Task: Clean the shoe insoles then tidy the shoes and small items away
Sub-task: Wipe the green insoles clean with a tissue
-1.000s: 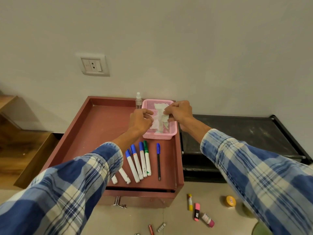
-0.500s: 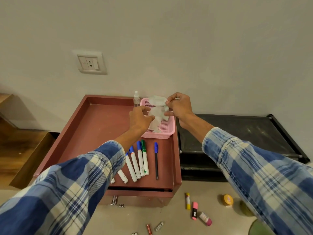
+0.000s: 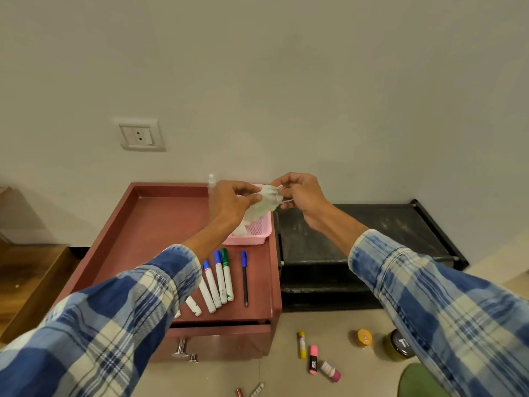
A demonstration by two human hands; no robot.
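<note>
Both hands hold a white wipe [image 3: 264,203] in the air above a pink mesh basket [image 3: 257,234]. My left hand [image 3: 229,202] pinches its left part and my right hand [image 3: 300,196] pinches its upper right corner. More white wipes lie in the basket. The basket stands at the back right of a red-brown cabinet top [image 3: 160,230]. A small clear spray bottle [image 3: 211,183] stands behind my left hand. No shoes or insoles are in view.
Several markers [image 3: 219,277] and a blue pen [image 3: 244,277] lie on the cabinet's front. A black low shoe rack [image 3: 357,233] stands to the right. On the floor lie a yellow glue stick [image 3: 302,345], a pink highlighter [image 3: 313,359], a yellow lid [image 3: 364,337] and a dark jar [image 3: 399,345].
The wipe has been lifted out of the basket and raised. Both hands moved up and to the right with it, and the wipe is now pulled between them.
</note>
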